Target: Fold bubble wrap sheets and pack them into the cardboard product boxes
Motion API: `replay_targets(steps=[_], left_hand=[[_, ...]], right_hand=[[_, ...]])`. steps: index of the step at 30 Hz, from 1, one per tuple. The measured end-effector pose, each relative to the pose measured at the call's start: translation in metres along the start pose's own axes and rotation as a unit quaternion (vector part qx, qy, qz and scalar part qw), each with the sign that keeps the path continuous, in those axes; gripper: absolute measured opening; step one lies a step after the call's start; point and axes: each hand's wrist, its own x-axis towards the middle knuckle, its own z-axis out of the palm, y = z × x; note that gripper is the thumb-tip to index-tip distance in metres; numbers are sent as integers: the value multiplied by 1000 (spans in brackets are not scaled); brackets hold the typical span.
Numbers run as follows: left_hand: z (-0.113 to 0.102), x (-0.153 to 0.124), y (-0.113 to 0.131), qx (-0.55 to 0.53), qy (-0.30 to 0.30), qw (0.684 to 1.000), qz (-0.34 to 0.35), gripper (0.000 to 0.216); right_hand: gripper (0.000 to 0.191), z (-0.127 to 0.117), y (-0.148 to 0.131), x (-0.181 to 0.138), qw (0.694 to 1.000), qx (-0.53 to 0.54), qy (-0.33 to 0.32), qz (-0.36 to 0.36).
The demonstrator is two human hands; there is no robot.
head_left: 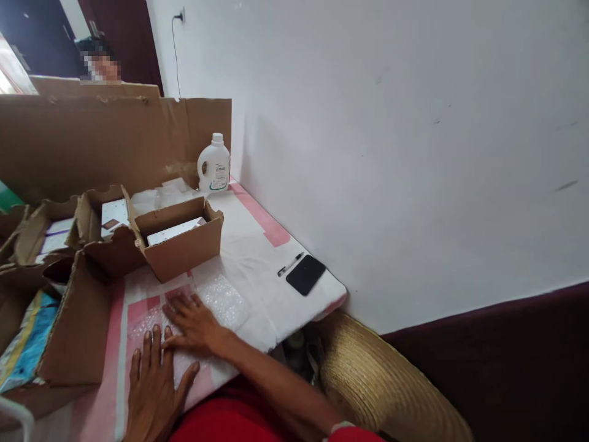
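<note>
My left hand lies flat, fingers spread, on a sheet of clear bubble wrap spread over the pink-and-white tablecloth. My right hand also rests palm down on the bubble wrap, fingers stretched out, just beyond and to the right of my left hand. Neither hand holds anything. Right behind the hands stands an open small cardboard box with a white flat pack inside.
More open cardboard boxes with white packs stand at left, a large flap beside my left hand. A white plastic bottle, black phone, pen. Cardboard partition behind, a person beyond it. Woven straw hat by the wall.
</note>
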Motion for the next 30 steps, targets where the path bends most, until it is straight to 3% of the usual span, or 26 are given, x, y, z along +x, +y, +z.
replay_targets(steps=[4,6,9,12,16,18,20,24,27,30], left_hand=[[-5,1,4,-6,-15,1000,-19,85],[-5,0,2,-10,-8,1000,-3,87],[-11,-2,-6,-11,-6,999,50,93],[-27,-8,-20,-14,-20,991,130,100],[-57,-21,-44,-7,-55,973,222,95],[-67,-28,-55,-7,-75,968,239,89],[-70,-34,-64,-15,-91,965,246,80],[-63,-42,-78,-64,-92,963,245,72],[-55,-42,-85,-131,-70,967,206,61],[-54,-36,-81,-207,-41,971,111,39]], right_hand=[[77,-30,57,-31,990,-19,-25,138],[82,-44,76,-54,985,-32,-38,163],[96,-53,84,-95,993,-52,-53,88],[107,-54,73,-134,997,-50,-52,0],[114,-54,53,-170,998,-52,-40,-16],[103,-54,47,-181,997,-57,-43,-23],[78,-53,45,-188,997,-58,-37,-33],[53,-53,49,-194,999,-18,4,-32],[45,-52,51,-191,998,37,40,-10],[35,-47,46,-182,989,94,103,42]])
